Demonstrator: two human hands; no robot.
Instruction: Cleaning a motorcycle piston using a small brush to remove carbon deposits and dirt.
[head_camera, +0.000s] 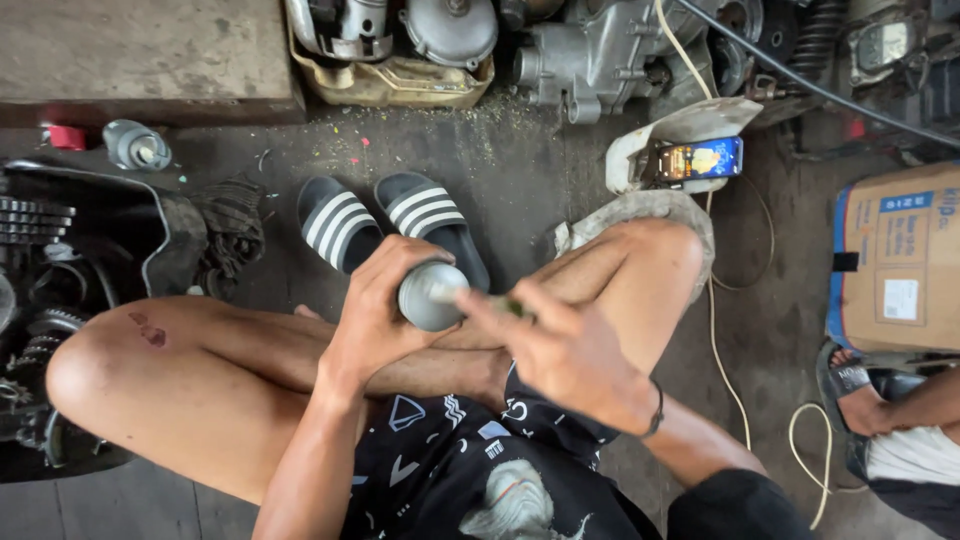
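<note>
My left hand (375, 320) grips the gray can (430, 295) upright, and my right hand (560, 345) pinches something green just beside it.

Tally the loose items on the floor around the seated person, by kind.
Striped sandals: 2
Phone with lit screen: 1
Cardboard box: 1
Small grey bottle: 1
Red cap: 1
Total: 6
Apart from these, the left hand holds a grey cylinder.
</note>
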